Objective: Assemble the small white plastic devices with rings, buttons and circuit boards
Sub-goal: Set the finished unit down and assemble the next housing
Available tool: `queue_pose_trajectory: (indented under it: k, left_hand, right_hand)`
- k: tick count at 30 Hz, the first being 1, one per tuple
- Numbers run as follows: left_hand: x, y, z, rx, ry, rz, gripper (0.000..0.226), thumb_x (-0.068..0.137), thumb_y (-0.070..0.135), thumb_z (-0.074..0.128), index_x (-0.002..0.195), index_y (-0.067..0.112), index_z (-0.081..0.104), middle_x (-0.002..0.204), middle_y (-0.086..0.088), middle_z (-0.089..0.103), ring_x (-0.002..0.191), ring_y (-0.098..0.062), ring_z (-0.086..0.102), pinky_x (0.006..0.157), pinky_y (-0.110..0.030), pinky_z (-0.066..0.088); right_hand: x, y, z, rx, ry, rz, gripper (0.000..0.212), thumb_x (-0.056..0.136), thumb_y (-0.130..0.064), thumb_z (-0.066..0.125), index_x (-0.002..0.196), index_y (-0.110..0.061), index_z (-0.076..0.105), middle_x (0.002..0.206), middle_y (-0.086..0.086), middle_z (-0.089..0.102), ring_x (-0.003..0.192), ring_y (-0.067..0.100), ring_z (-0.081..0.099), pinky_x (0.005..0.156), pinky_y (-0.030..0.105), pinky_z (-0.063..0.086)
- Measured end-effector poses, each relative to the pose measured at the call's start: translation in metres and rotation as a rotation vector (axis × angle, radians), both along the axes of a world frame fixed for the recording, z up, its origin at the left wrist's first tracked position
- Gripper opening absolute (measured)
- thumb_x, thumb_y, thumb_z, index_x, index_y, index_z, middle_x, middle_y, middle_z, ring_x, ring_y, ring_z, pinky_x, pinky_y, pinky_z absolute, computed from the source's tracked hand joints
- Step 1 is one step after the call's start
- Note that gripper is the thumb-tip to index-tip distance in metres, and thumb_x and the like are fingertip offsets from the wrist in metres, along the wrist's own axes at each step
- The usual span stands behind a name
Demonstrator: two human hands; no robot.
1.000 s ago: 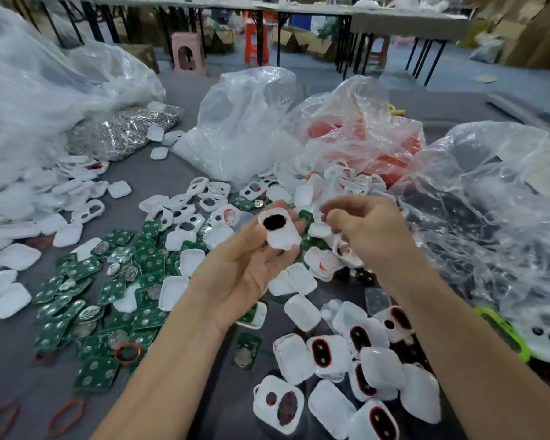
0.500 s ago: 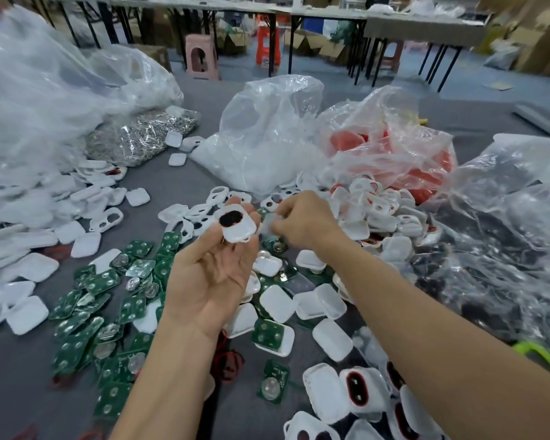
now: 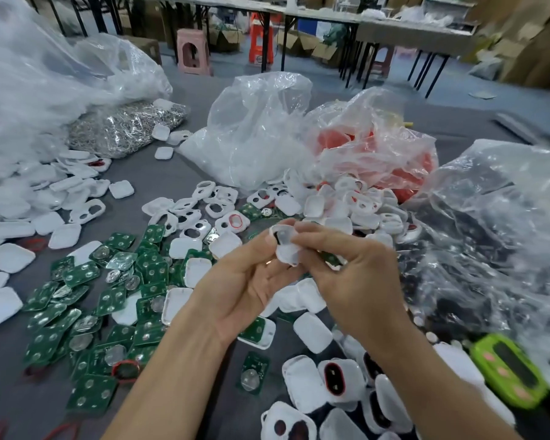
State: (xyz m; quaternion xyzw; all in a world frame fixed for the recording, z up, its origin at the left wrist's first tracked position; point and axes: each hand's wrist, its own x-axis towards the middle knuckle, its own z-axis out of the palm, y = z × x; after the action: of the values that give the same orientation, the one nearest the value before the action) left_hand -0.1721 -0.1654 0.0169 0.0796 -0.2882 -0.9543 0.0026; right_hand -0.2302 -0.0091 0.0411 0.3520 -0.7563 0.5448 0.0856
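Note:
My left hand (image 3: pixel 245 281) holds a small white plastic shell (image 3: pixel 286 247) between thumb and fingertips above the table's middle. My right hand (image 3: pixel 353 274) meets it from the right, its thumb and forefinger pinching the top of the same shell; a green circuit board (image 3: pixel 331 258) shows under its fingers. Loose green circuit boards (image 3: pixel 86 274) lie spread at the left. White shells with oval holes (image 3: pixel 185 211) are scattered beyond the hands. Shells fitted with red rings and dark buttons (image 3: pixel 334 381) lie at the bottom right.
The grey table (image 3: pixel 159 176) carries clear plastic bags: one of metal parts (image 3: pixel 124 128), one of white parts (image 3: pixel 251 138), one of red parts (image 3: pixel 372 147), one of dark parts (image 3: pixel 496 223). A green device (image 3: pixel 508 369) lies at the right. Stools and tables stand behind.
My right hand picked something from the pile beyond and came back to the shell in my left hand. Both hands now pinch that shell together. The view tilted a little.

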Motion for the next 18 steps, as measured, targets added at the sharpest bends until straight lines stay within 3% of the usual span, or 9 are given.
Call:
queue_pose_trajectory:
  k: [4, 9, 14, 16, 18]
  left_hand:
    - [0.001, 0.008, 0.001, -0.061, 0.026, -0.067, 0.04, 0.082, 0.013, 0.072, 0.121, 0.007, 0.075, 0.119, -0.014, 0.073, 0.098, -0.023, 0.074, 0.079, -0.034, 0.063]
    - [0.003, 0.016, 0.001, -0.115, 0.045, -0.126, 0.04, 0.09, 0.012, 0.061, 0.128, 0.006, 0.071, 0.127, -0.015, 0.071, 0.101, -0.023, 0.075, 0.083, -0.035, 0.063]
    - [0.003, 0.02, 0.002, -0.153, 0.03, -0.145, 0.041, 0.087, 0.015, 0.064, 0.126, 0.007, 0.072, 0.126, -0.014, 0.072, 0.1, -0.022, 0.075, 0.08, -0.033, 0.063]
    - [0.003, 0.022, 0.003, -0.15, 0.031, -0.143, 0.043, 0.084, 0.015, 0.068, 0.126, 0.007, 0.072, 0.128, -0.015, 0.071, 0.103, -0.023, 0.075, 0.081, -0.033, 0.063]
    - [0.002, 0.021, 0.003, -0.142, 0.027, -0.14, 0.047, 0.08, 0.016, 0.075, 0.126, 0.007, 0.072, 0.128, -0.018, 0.07, 0.11, -0.027, 0.073, 0.081, -0.034, 0.063]
  right_hand:
    - [0.006, 0.016, -0.014, -0.073, -0.025, -0.029, 0.026, 0.085, -0.009, 0.08, 0.104, -0.028, 0.081, 0.113, -0.022, 0.075, 0.119, 0.006, 0.066, 0.101, 0.044, 0.054]
    - [0.014, 0.025, -0.022, -0.166, 0.076, -0.158, 0.025, 0.088, -0.02, 0.076, 0.113, -0.025, 0.077, 0.113, -0.014, 0.077, 0.117, 0.009, 0.068, 0.097, 0.046, 0.057]
    - [0.015, 0.03, -0.024, -0.089, 0.228, -0.207, 0.018, 0.09, -0.023, 0.075, 0.107, -0.022, 0.08, 0.111, -0.015, 0.075, 0.114, 0.006, 0.067, 0.096, 0.039, 0.056]
    - [0.016, 0.033, -0.019, -0.1, 0.13, -0.235, 0.016, 0.084, -0.018, 0.082, 0.1, -0.023, 0.082, 0.104, -0.017, 0.077, 0.109, 0.007, 0.069, 0.092, 0.032, 0.058]
    - [0.013, 0.038, -0.007, -0.185, -0.085, -0.279, 0.017, 0.078, -0.022, 0.084, 0.092, -0.03, 0.083, 0.097, -0.008, 0.077, 0.098, 0.007, 0.069, 0.086, 0.023, 0.057]
